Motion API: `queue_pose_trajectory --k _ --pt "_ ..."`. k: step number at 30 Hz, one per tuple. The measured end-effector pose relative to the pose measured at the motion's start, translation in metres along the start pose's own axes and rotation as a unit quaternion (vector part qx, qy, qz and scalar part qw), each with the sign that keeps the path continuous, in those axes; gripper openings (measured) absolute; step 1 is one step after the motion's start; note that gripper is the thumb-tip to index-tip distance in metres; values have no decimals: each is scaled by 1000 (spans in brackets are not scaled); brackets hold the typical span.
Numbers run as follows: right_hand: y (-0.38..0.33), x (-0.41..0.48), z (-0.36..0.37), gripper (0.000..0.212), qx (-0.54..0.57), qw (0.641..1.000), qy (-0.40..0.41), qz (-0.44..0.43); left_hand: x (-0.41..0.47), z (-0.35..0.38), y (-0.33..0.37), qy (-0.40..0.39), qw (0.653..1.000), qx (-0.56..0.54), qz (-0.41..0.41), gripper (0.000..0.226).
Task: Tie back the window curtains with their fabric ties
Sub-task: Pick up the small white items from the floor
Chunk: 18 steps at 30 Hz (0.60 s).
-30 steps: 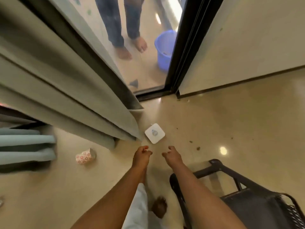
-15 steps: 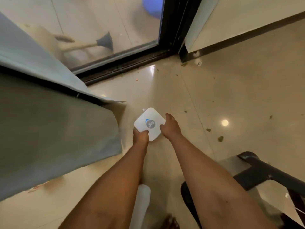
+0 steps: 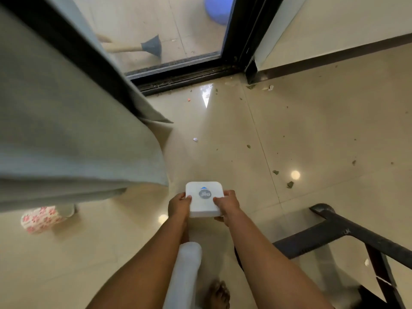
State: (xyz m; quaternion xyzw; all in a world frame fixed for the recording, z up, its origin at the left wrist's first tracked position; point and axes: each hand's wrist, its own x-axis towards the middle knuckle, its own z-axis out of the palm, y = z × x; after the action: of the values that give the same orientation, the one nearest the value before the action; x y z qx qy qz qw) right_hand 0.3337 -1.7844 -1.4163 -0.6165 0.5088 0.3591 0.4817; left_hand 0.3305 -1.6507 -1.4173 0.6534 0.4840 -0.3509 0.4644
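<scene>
1. Curtain (image 3: pixel 66 130): grey, hanging in broad folds at the left, its hem low over the floor (image 3: pixel 312 130) near the black door frame (image 3: pixel 236 41).
2. Left hand (image 3: pixel 179 207) and right hand (image 3: pixel 227 207) grip a white square device (image 3: pixel 204 200) by opposite edges, thumbs on top.
3. A flowered paper cup (image 3: pixel 42 218) lies beneath the hem.
4. A black chair frame (image 3: pixel 334 233) stands lower right.

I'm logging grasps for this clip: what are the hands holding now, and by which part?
Both hold the white square device: the left hand grips its left edge, the right hand its right edge, near the corners closest to the person.
</scene>
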Motion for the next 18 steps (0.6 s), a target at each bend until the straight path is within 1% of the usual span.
queue_pose_trajectory --k 2,3,4,6,8,9,11,13,15,18 --pt "10 -7 -8 33 52 999 10 0 -6 10 -5 3 1000 3 14 35" --pt "23 -48 -11 34 60 998 -7 -17 -37 -14 -20 4 1000 -12 6 34" --pt "30 -75 -15 35 72 997 -22 -31 -56 -29 -29 3 999 -37 -4 32" --pt "37 -92 -25 39 112 992 -40 -47 -67 -36 -32 -15 995 -100 -1 25" --pt "37 -135 -31 41 120 988 -77 -57 -98 -67 -34 -34 984 -175 -7 19" --pt "36 -165 -32 41 106 986 -108 -63 -120 -86 -38 -57 976 -209 -7 21" --pt "34 -213 -31 40 57 981 -168 -72 -165 -121 -48 -99 955 -280 -16 35" --pt "28 -256 -19 39 -14 972 -215 -90 -203 -159 -63 -114 928 -354 -31 42" --pt "22 -286 4 35 -91 958 -247 -116 -227 -197 -81 -113 903 -413 -28 43" --pt "13 -316 59 28 -186 929 -276 -159 -238 -252 -107 -58 875 -479 -27 54"
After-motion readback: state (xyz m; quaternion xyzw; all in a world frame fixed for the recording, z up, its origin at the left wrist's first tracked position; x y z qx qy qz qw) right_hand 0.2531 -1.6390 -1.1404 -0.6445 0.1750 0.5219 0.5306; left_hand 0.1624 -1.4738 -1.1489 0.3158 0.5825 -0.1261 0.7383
